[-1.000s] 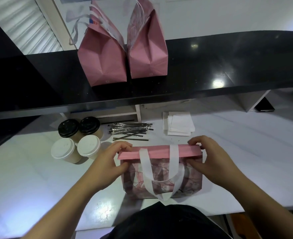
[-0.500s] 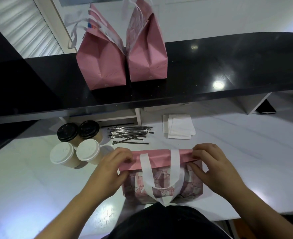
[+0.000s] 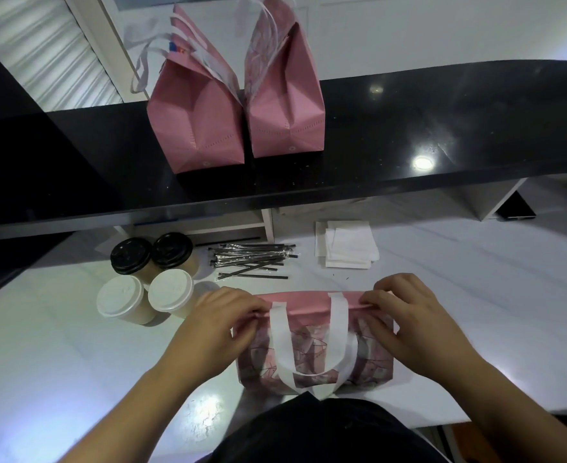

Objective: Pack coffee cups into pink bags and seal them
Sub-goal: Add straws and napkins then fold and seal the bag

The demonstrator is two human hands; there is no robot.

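Both sets of fingers are curled tight, pinching the folded pink top edge of the bag (image 3: pixel 312 342): left hand (image 3: pixel 220 324) at its left end, right hand (image 3: pixel 405 322) at its right. The bag stands at the near edge of the white counter (image 3: pixel 475 295). This looks like the sealing step; next, the fold likely needs pressing flat. 4 cups (image 3: pixel 148 275) wait just left.

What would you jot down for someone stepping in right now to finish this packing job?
Left hand and right hand each pinch an end of the folded pink top of the bag on the white counter.
Done: two pink bags stand on the black shelf.
Left: finish this fold; four lidded cups wait at the left, beside the wrapped straws and napkins.
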